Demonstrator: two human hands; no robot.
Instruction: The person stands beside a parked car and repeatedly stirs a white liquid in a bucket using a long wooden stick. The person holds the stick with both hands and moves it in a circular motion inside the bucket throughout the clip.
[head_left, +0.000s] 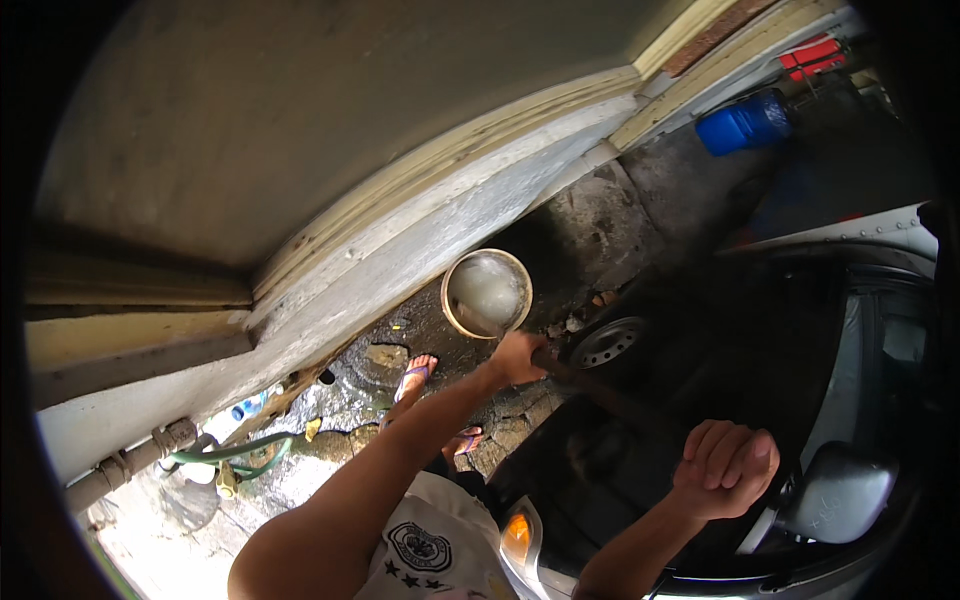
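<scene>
My left hand (518,358) is closed just beside the near rim of a round pale bucket (446,300). Cloudy, whitish water (490,285) fills much of the bucket. From that hand a long dark brown strip (590,385) runs to the right, toward my other hand; whether it is a stick or a cloth I cannot make out. My right hand (728,468) is curled into a fist over the black car (560,450), close to its side mirror (838,492). Whatever lies inside that fist is hidden.
A wall with a ledge (430,225) runs along the far left side. My sandalled foot (418,372) stands on wet, broken paving. A green hose (240,452) lies by a pipe (130,465). Farther off are a blue container (742,124) and a red object (812,57).
</scene>
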